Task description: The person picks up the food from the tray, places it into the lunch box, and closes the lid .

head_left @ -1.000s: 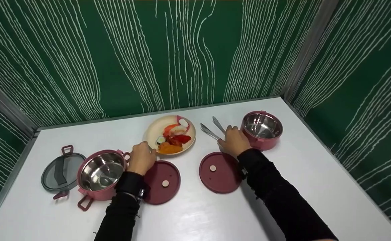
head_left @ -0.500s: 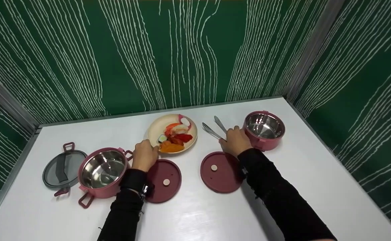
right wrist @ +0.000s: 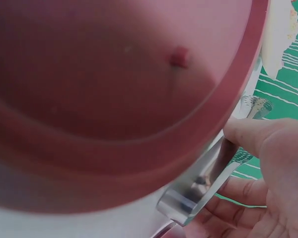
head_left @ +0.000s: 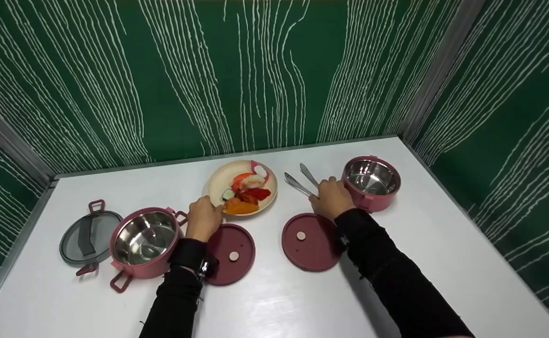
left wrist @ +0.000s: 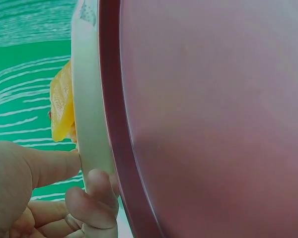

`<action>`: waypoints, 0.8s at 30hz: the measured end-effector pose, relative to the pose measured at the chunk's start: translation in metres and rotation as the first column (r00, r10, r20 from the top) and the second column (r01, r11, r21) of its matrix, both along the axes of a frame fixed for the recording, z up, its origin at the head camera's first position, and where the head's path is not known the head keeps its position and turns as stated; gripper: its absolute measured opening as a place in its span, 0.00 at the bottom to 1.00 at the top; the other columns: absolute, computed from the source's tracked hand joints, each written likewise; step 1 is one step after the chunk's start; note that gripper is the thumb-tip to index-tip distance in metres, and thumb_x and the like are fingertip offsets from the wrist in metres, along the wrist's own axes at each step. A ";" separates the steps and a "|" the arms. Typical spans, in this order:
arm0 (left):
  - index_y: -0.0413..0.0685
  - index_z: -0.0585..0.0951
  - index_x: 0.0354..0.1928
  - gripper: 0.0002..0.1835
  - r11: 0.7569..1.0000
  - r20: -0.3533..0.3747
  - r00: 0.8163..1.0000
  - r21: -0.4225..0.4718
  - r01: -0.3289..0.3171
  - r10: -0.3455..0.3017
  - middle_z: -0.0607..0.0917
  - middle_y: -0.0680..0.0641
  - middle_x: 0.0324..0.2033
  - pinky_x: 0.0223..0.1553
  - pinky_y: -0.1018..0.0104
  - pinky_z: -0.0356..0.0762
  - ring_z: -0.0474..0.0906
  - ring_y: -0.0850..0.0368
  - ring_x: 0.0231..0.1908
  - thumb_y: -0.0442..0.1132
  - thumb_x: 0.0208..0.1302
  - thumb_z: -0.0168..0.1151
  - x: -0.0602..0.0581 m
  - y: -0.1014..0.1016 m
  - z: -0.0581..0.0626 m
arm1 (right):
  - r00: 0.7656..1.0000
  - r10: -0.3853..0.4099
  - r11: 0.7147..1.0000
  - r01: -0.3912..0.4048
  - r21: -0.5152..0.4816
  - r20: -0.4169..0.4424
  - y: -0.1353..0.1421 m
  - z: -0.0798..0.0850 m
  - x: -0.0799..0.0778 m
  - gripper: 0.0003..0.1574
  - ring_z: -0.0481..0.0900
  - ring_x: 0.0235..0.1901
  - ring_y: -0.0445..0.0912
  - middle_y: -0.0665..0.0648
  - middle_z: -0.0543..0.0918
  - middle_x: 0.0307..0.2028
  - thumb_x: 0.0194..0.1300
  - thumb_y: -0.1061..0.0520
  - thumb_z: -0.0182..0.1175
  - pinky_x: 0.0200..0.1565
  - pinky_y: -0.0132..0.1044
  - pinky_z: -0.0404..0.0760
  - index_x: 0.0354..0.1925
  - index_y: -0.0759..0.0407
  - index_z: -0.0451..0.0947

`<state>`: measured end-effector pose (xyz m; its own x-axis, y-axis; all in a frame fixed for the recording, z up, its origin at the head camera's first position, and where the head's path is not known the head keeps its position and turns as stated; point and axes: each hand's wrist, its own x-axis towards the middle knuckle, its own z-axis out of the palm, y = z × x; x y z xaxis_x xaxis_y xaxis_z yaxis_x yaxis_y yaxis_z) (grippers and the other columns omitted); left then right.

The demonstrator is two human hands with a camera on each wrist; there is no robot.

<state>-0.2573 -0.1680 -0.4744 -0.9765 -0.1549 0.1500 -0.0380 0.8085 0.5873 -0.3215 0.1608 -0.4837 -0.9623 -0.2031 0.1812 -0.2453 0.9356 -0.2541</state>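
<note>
In the head view my left hand (head_left: 204, 218) is at the near-left rim of a cream plate (head_left: 218, 180) bearing several sushi-like food pieces (head_left: 241, 206). The left wrist view shows thumb and fingers pinching the rim of that plate (left wrist: 89, 109). My right hand (head_left: 333, 199) grips a pair of metal tongs (head_left: 297, 183), whose two perforated tips point toward the back left, spread apart. Up close in the right wrist view, the bent end of the tongs (right wrist: 181, 201) lies between thumb and curled fingers.
Two maroon lids (head_left: 222, 272) lie near my wrists, the second lid (head_left: 314, 251) below the right hand. A pink pot (head_left: 147, 272) with a steel inside stands left, beside a grey see-through lid (head_left: 74, 241). Right of the tongs is a pink steel-lined bowl (head_left: 373, 203).
Everything shifted slightly right in the head view between one second and half a second ago, as the camera moved. Both hands keep their places at the plate and the tongs.
</note>
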 end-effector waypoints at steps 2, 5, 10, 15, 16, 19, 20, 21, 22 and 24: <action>0.24 0.82 0.44 0.16 1.000 -0.002 1.000 0.000 0.002 -0.002 0.85 0.25 0.41 0.50 0.39 0.79 0.82 0.27 0.48 0.37 0.68 0.66 0.000 0.000 0.000 | 1.000 0.001 1.000 -0.001 -0.004 -0.002 0.000 0.000 0.001 0.24 0.81 0.39 0.68 0.73 0.79 0.37 0.65 0.51 0.67 0.41 0.61 0.82 0.35 0.75 0.79; 0.24 0.82 0.42 0.16 1.000 -0.005 1.000 0.000 0.005 -0.005 0.85 0.25 0.41 0.49 0.40 0.79 0.82 0.27 0.47 0.37 0.68 0.66 -0.001 -0.001 0.000 | 1.000 0.007 1.000 -0.007 -0.003 -0.009 0.000 0.001 0.003 0.25 0.80 0.40 0.68 0.73 0.79 0.37 0.66 0.51 0.67 0.42 0.61 0.82 0.36 0.77 0.78; 0.25 0.82 0.40 0.15 1.000 -0.018 1.000 0.012 0.002 -0.002 0.85 0.26 0.39 0.48 0.40 0.80 0.82 0.27 0.46 0.36 0.67 0.67 0.000 -0.001 -0.001 | 1.000 0.026 0.999 -0.027 -0.024 -0.005 0.002 0.002 0.004 0.23 0.81 0.38 0.68 0.73 0.78 0.35 0.67 0.53 0.66 0.42 0.61 0.82 0.36 0.77 0.77; 0.24 0.83 0.42 0.16 1.000 -0.051 0.999 0.019 0.005 -0.004 0.85 0.25 0.38 0.48 0.40 0.80 0.82 0.27 0.46 0.36 0.67 0.68 0.000 -0.001 -0.003 | 0.999 0.028 0.999 -0.026 -0.034 0.041 0.003 0.004 0.004 0.22 0.81 0.38 0.66 0.72 0.79 0.35 0.70 0.54 0.63 0.45 0.59 0.81 0.39 0.77 0.75; 0.23 0.83 0.42 0.16 1.000 -0.052 0.999 0.020 0.005 -0.004 0.85 0.25 0.39 0.48 0.40 0.79 0.82 0.27 0.46 0.36 0.67 0.68 0.000 -0.001 -0.003 | 0.998 0.025 0.999 -0.023 -0.037 0.052 0.004 0.005 0.003 0.23 0.82 0.39 0.66 0.73 0.79 0.36 0.71 0.54 0.62 0.46 0.59 0.81 0.40 0.77 0.75; 0.24 0.82 0.43 0.16 1.000 -0.043 0.999 0.024 0.001 0.000 0.85 0.25 0.39 0.48 0.40 0.79 0.82 0.28 0.46 0.36 0.67 0.68 0.001 -0.001 -0.002 | 0.996 0.022 0.999 -0.018 -0.048 0.089 0.004 0.006 0.003 0.25 0.82 0.40 0.66 0.74 0.80 0.37 0.72 0.53 0.60 0.47 0.60 0.81 0.45 0.79 0.73; 0.24 0.83 0.43 0.16 1.000 -0.037 0.999 0.029 -0.001 0.002 0.85 0.26 0.39 0.48 0.40 0.79 0.82 0.28 0.47 0.37 0.67 0.68 0.000 0.000 -0.002 | 0.994 0.020 0.998 -0.013 -0.058 0.107 0.004 0.007 0.003 0.26 0.82 0.41 0.66 0.74 0.80 0.38 0.73 0.52 0.59 0.47 0.60 0.81 0.47 0.79 0.73; 0.25 0.82 0.42 0.16 1.000 -0.033 0.999 0.029 -0.003 0.004 0.85 0.26 0.39 0.48 0.40 0.79 0.82 0.28 0.47 0.37 0.67 0.68 0.001 0.000 -0.002 | 0.992 0.015 0.998 -0.006 -0.066 0.128 0.003 0.008 0.003 0.27 0.82 0.41 0.66 0.74 0.80 0.39 0.74 0.52 0.58 0.48 0.60 0.81 0.49 0.79 0.72; 0.25 0.82 0.42 0.16 1.000 -0.030 1.000 0.029 -0.004 0.004 0.85 0.26 0.40 0.48 0.40 0.79 0.82 0.28 0.47 0.37 0.67 0.68 0.001 0.000 -0.001 | 0.990 0.014 0.997 -0.004 -0.073 0.143 0.003 0.009 0.004 0.28 0.82 0.42 0.66 0.74 0.80 0.40 0.74 0.51 0.57 0.48 0.60 0.81 0.51 0.79 0.71; 0.25 0.82 0.42 0.15 1.000 -0.026 1.000 0.030 -0.003 0.004 0.85 0.26 0.39 0.48 0.40 0.79 0.82 0.28 0.47 0.37 0.67 0.67 0.001 0.000 -0.001 | 0.985 0.009 0.997 0.005 -0.080 0.173 0.002 0.011 0.004 0.30 0.83 0.42 0.66 0.75 0.80 0.41 0.75 0.50 0.56 0.48 0.60 0.81 0.54 0.79 0.69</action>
<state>-0.2568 -0.1681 -0.4754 -0.9718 -0.1629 0.1703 -0.0251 0.7903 0.6123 -0.3173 0.1631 -0.4731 -0.9800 -0.1970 0.0277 -0.1933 0.9102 -0.3664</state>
